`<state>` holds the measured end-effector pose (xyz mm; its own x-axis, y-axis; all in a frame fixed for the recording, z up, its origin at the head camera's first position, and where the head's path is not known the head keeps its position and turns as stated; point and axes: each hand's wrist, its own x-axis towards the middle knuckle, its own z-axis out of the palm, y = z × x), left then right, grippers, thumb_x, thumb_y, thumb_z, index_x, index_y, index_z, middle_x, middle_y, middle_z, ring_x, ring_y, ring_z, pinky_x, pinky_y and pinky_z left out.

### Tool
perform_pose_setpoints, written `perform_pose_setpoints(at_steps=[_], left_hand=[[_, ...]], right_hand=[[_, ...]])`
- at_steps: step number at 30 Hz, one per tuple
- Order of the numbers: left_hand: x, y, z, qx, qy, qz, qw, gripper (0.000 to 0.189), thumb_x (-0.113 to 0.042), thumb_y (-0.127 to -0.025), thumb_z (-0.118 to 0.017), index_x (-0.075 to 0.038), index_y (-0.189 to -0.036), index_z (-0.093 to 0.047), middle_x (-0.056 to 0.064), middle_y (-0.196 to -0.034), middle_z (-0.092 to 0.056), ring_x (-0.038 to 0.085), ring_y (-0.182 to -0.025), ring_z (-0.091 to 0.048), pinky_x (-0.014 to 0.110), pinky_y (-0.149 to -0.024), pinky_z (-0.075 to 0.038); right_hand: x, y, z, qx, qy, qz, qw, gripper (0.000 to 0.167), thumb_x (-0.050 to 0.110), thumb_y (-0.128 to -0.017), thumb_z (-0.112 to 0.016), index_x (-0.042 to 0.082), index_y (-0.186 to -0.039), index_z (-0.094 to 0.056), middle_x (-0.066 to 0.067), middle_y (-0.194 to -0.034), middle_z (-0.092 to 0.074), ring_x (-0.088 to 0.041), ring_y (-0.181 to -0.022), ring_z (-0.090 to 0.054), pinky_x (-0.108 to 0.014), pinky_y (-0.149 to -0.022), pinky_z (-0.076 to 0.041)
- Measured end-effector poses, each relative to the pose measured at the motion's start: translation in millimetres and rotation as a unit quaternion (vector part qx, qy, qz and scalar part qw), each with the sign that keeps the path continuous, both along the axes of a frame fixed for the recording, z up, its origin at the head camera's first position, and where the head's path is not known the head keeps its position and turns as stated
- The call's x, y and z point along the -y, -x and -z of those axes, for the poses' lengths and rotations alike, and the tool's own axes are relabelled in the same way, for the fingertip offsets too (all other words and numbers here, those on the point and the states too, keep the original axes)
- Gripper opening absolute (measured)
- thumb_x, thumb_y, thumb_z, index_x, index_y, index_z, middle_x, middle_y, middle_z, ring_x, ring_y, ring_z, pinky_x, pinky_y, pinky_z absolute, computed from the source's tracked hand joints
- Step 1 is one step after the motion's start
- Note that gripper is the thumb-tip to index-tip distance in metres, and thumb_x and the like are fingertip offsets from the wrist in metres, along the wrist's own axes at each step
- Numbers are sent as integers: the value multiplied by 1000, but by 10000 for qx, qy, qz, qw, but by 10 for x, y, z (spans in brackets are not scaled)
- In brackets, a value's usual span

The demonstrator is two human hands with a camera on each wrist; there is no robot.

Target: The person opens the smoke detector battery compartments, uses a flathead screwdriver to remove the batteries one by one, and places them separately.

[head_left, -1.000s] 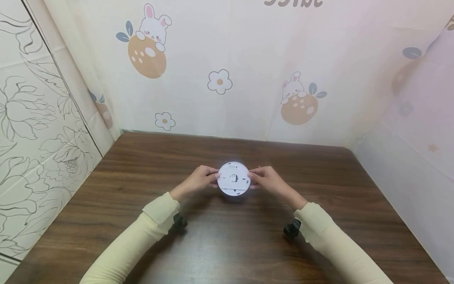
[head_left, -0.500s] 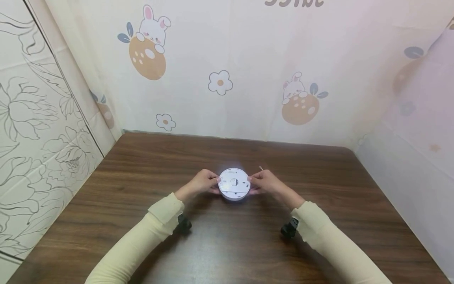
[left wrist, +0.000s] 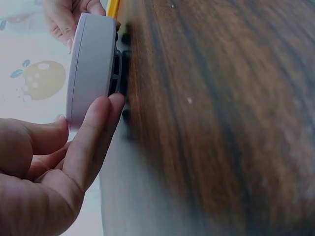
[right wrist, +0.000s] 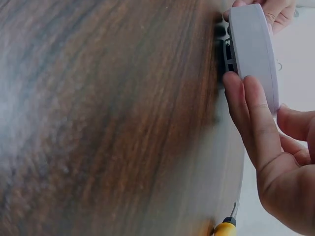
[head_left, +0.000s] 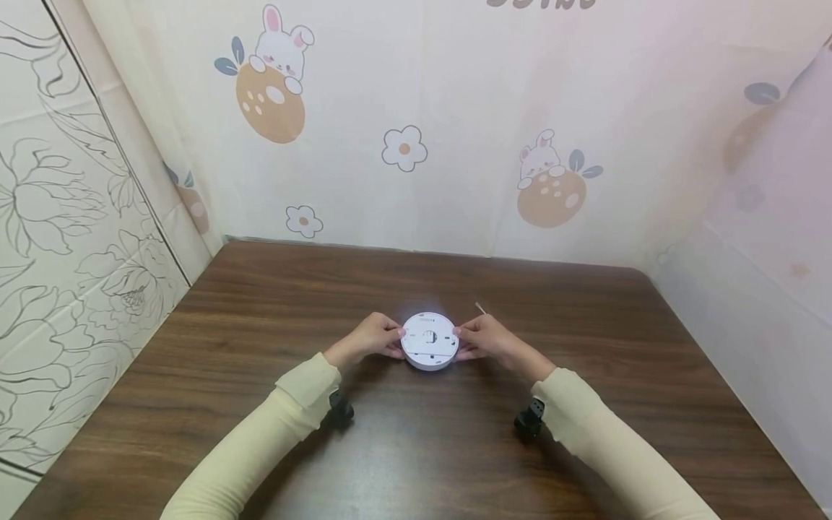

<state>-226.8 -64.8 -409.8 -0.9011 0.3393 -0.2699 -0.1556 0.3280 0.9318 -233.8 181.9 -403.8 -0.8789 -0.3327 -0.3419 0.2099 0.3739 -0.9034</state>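
A round white smoke detector lies flat between both hands, low over the table, its slotted back plate facing up. My left hand grips its left edge, thumb on top and fingertips beneath, as the left wrist view shows on the casing. On the opposite edge my right hand pinches it likewise. A black vented part shows on the underside, close to the tabletop. Whether it touches the wood I cannot tell. Beyond the right hand lies a screwdriver with a yellow handle, mostly hidden in the head view.
Dark wood-grain table spreads around the hands. A patterned curtain with rabbits and flowers hangs behind its back edge. Fabric with line-drawn flowers is at the left, and pale cloth at the right.
Both hands have lowered the smoke detector slightly towards me and tilted it flatter, so its side wall shows more. The screwdriver's tip has come into sight beyond the right hand.
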Motion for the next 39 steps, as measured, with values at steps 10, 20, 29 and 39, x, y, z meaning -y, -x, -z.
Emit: perform_pose_setpoints(at_steps=[10,20,29,39], left_hand=[[28,17,11,-18,12,131,9999,25,-6,-97,-54,14,-108,-62,17,-80,-66,22,-66,-67,33,-66,-60],[-8,-28,20,-1277,324,529,9899,38,0,-97,-48,-2,-134,-50,23,-126,-52,30,-102,-59,34,-69,-59],[24,-27,53,-1883,1109,912,9716,65,-24,-78,-81,-2,-132,-51,13,-125,-56,21,-103,-56,39,-92,-50],[-2,3,31,-2474,1582,1076,9499,77,-23,-65,-90,0,-127,-51,14,-124,-57,22,-105,-53,39,-99,-44]], right_hand=[[5,7,10,48,-40,-128,9999,34,10,-101,-48,-18,-119,-54,-18,-81,-65,-23,-70,-68,-34,-69,-59],[50,-78,-9,-1330,-538,-603,9878,34,4,-97,-52,1,-131,-51,-23,-120,-55,-25,-86,-64,-38,-72,-59],[27,-101,-24,-2192,-1335,-1343,9571,53,21,-86,-72,2,-131,-51,-15,-119,-58,-24,-98,-61,-35,-83,-55],[9,-76,-53,-2838,-1606,-1641,9310,56,17,-77,-77,2,-126,-53,-11,-109,-63,-14,-76,-61,-26,-68,-55]])
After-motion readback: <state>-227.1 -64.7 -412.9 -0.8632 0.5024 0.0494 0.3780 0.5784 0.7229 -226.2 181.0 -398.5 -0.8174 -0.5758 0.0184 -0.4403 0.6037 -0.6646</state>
